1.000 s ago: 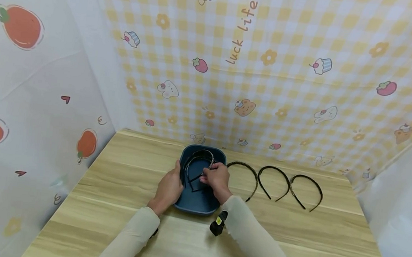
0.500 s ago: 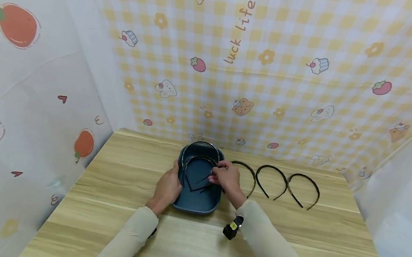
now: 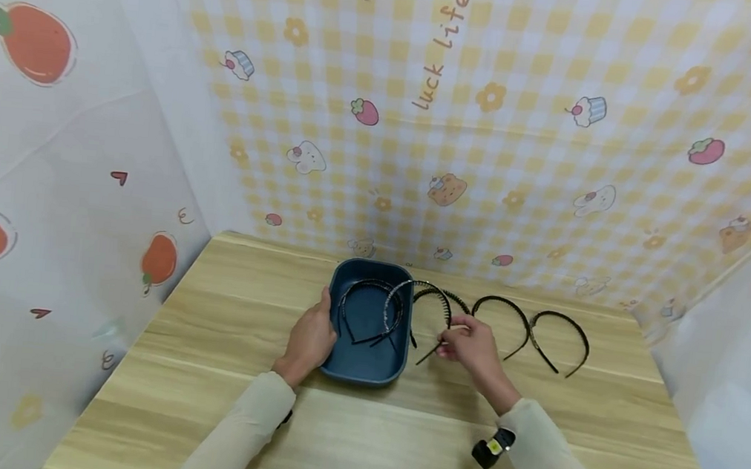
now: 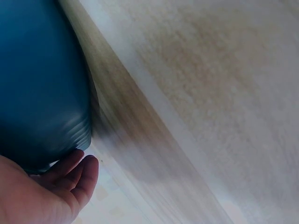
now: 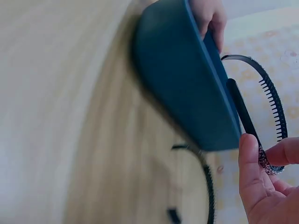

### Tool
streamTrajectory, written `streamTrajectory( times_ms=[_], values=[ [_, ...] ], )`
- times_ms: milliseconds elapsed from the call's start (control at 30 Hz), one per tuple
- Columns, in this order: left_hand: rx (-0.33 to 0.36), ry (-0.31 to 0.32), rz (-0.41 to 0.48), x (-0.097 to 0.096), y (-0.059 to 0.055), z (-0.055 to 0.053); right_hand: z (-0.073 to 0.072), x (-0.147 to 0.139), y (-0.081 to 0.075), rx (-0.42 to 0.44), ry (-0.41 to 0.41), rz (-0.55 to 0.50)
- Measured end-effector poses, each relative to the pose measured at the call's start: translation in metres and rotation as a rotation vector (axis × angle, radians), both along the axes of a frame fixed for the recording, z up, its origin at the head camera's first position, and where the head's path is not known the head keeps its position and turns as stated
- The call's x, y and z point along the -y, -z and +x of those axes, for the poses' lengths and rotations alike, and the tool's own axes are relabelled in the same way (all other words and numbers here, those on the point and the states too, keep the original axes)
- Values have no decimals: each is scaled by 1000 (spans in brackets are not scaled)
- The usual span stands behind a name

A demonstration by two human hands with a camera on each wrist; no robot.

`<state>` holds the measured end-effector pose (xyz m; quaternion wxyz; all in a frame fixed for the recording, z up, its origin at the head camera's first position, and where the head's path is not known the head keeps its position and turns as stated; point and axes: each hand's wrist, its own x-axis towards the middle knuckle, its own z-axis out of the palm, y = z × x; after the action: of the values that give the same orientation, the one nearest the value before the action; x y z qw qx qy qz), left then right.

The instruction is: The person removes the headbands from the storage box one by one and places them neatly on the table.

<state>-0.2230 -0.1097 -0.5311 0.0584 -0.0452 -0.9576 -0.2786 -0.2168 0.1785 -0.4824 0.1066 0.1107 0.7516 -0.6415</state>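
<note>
My left hand (image 3: 311,337) grips the left side of a dark blue plastic bin (image 3: 363,380), thumb at the rim and fingers against the outer wall. In the left wrist view its fingertips (image 4: 88,175) curl at the bin's lower corner. My right hand (image 3: 475,347) pinches one arm of a black toothed headband (image 5: 275,105) with a glittery outer band. That headband is raised, its loop overlapping the bin's right rim in the head view. Inside the bin lies dark headband material (image 3: 343,310), partly overlapped by the held one.
To the right of the bin, a row of black headbands lies on the wood-grain table (image 3: 383,451): a toothed headband (image 3: 460,299) nearest, then a middle headband (image 3: 502,299) and a far-right headband (image 3: 559,315). A checked cloth wall (image 3: 382,153) rises behind the table.
My right hand has lifted the glittery headband out of the bin and carried it right, over the bin's right rim. The left hand stays at the bin's left side.
</note>
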Motion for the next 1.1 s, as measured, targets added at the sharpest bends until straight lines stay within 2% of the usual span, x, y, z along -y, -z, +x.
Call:
streamTrajectory(
  times_ms=[367, 567, 800, 967, 1100],
  values=[
    [41, -20, -5, 0, -1, 0, 38, -46, 19, 41, -9, 52],
    [22, -16, 1, -2, -1, 0, 54, -62, 28, 78, -18, 70],
    [17, -14, 3, -3, -3, -3, 68, -67, 31, 125, -99, 142],
    [37, -14, 2, -3, -3, -4, 73, -67, 36, 136, -177, 119],
    [57, -17, -4, -1, -3, -1, 78, -67, 40, 153, -229, 75]
  ],
)
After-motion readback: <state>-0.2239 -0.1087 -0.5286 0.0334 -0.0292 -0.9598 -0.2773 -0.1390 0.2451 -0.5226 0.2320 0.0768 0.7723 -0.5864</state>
